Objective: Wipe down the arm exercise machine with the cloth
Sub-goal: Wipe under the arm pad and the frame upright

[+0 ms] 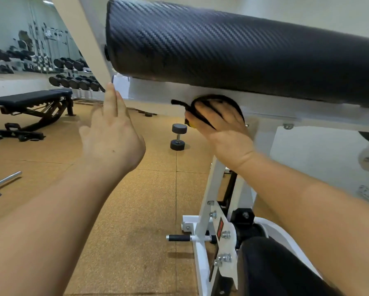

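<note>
Pressing the cloth [211, 97] flat with the spread right hand [220, 122] on the white frame [158, 92] just below the black pad [232, 52]; bracing with the open left hand [113, 137] below the pad's end. Could drop the cloth if pressure eases, given its loose tail.

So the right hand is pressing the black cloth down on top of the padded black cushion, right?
Not quite. The head view shows the right hand pressing the black cloth against the white frame just beneath the padded black cushion, not on top of it.
</note>
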